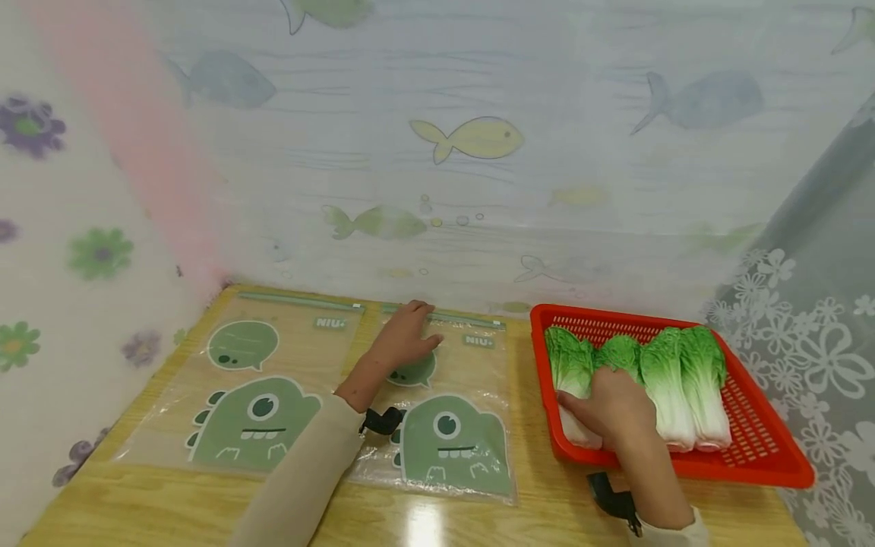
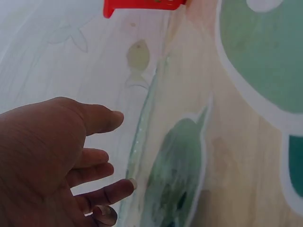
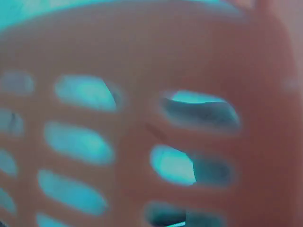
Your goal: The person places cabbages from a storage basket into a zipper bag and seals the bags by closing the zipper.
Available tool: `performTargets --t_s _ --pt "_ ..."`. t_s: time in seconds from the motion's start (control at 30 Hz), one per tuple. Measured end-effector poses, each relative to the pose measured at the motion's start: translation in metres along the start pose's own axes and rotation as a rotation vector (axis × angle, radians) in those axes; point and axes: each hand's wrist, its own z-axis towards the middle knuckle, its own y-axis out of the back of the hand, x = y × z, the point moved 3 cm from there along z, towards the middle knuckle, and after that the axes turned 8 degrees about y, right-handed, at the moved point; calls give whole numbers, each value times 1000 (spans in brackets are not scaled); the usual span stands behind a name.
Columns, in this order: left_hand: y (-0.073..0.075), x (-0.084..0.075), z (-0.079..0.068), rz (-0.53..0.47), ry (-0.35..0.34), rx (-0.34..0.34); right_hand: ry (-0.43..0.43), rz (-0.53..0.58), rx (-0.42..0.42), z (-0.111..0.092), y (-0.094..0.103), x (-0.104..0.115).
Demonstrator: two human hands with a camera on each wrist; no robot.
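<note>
In the head view my left hand reaches over the upper part of the right-hand clear zip bag, fingers extended and holding nothing. The left wrist view shows the same hand with fingers spread by the bag's green zip strip. My right hand is down in the red basket, its thumb along the left side of the leftmost Chinese cabbage and its fingers bent down on the other side, tips hidden. Beside it lies a second cabbage, partly covered by the hand.
Another zip bag with a green dinosaur print lies flat at the left. Two more cabbages fill the basket's right part. A patterned curtain backs the wooden table. Slotted basket wall fills the right wrist view.
</note>
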Motion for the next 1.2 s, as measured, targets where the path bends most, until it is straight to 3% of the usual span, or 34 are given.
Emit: performTargets --t_s 0.1,0.2,0.4,0.6,0.73,1.0,1.2 --pt "-2 3 1 3 34 12 -7 -23 15 1 -2 3" --pt "-3 5 2 9 49 23 5 -30 -20 3 -2 4" --pt "-7 7 4 8 38 15 21 24 -78 3 -6 2" --pt "-11 4 3 -4 21 -1 15 56 -83 2 -7 -2" --pt "-12 3 2 -6 18 -50 15 69 -58 3 -7 -6" --pt "-13 5 3 -77 57 -221 -9 128 7 8 -2 -14" --pt "-5 -3 -6 -36 47 -229 7 125 -17 8 -1 -13"
